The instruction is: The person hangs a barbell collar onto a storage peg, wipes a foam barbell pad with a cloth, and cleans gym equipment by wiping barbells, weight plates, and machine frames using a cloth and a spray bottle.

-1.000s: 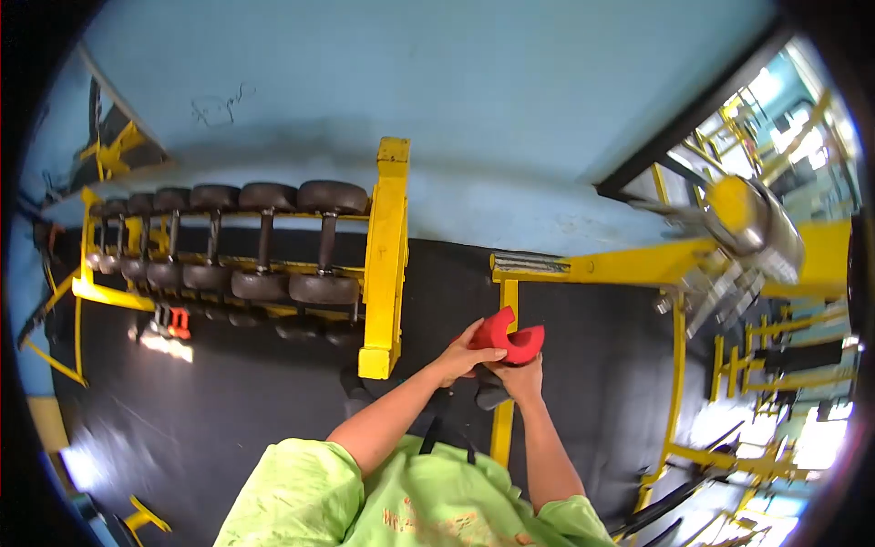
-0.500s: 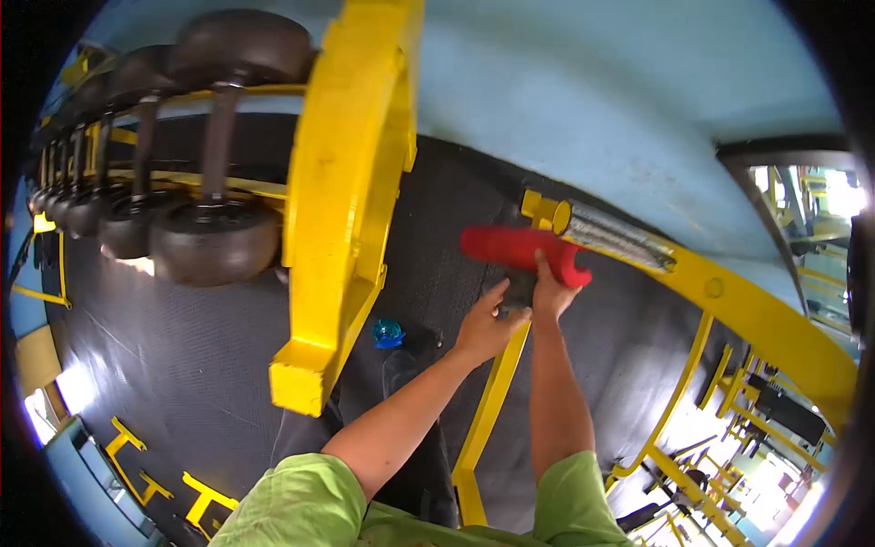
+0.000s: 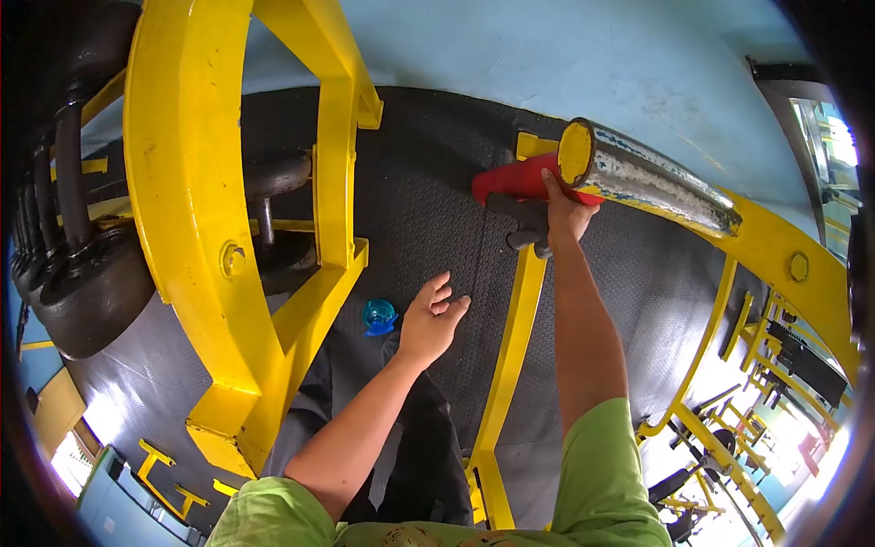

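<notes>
Left hand [image 3: 428, 324] withdrawn, red pad [image 3: 512, 180] partly behind bar [image 3: 658, 176].

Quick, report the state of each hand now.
Left hand: open, fingers loosely curled, holding nothing visible.
Right hand: closed on the red pad.

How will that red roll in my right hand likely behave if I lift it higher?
The red roll is probably light, since your right hand alone grips it. It likely holds its shape: its free end juts out without obvious sag. The dark flaps beneath may swing.
</notes>
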`<state>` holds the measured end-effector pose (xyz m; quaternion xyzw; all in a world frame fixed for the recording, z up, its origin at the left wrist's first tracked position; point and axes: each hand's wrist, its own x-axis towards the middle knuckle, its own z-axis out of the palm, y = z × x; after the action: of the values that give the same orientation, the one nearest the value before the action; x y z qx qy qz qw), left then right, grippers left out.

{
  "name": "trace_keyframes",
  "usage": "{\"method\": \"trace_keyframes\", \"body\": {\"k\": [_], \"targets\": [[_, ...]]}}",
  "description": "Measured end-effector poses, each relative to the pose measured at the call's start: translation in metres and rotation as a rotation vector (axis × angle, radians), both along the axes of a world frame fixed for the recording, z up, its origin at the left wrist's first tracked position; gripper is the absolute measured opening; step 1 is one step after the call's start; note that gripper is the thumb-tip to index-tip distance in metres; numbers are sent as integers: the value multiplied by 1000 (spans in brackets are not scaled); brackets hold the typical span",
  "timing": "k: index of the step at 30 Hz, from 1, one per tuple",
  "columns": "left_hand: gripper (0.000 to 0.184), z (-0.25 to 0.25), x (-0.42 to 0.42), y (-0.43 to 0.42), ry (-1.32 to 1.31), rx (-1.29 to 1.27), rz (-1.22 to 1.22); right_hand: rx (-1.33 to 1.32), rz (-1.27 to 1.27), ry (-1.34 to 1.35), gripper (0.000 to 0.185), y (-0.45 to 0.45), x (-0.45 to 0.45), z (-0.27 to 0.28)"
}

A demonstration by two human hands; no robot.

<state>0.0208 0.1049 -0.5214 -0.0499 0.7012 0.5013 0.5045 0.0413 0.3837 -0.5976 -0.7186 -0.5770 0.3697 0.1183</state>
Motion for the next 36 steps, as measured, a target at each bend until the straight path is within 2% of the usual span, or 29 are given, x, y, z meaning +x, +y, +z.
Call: {"method": "trace_keyframes", "body": {"k": [3,6,8,13,17,19,22,26,29,31,32,34,35,36], "targets": [[57,-7,-1,-3,-12,9,53,10,-84,64,121,-17,2,3],[56,-8,-5,0,-37,0,99,-29,-89,-44,121,-37,13,11],[54,-1,-8,4,-37,-17,77,-24,-82,-47,124,-44,24,3],[52,-2,-8,6,-31,-6,84,24,-70,130,115,-40,21,21],[47,-6,-2,-1,-23,-23,52,92,-67,65,114,-28,23,12],[45,-6,0,-6,-84,-12,96,115,-8,71,120,-26,25,11],[45,-13,4,-15,-71,-28,80,178,29,135,120,-30,26,18],[49,-10,9,-20,-85,-18,123,311,70,-10,120,-31,29,16],[48,-11,9,-23,-88,-30,122,303,47,-67,114,-30,25,29],[48,-11,7,-23,-62,-38,102,313,131,102,99,-27,25,30],[48,-11,6,-23,-62,-39,103,313,132,103,99,-26,23,31],[48,-8,3,-20,-91,-33,133,455,314,42,79,-25,20,33],[48,-11,4,-19,-94,-36,136,452,318,41,79,-24,19,34],[48,-15,4,-18,-93,-13,151,406,411,-17,71,-23,17,35]]}}
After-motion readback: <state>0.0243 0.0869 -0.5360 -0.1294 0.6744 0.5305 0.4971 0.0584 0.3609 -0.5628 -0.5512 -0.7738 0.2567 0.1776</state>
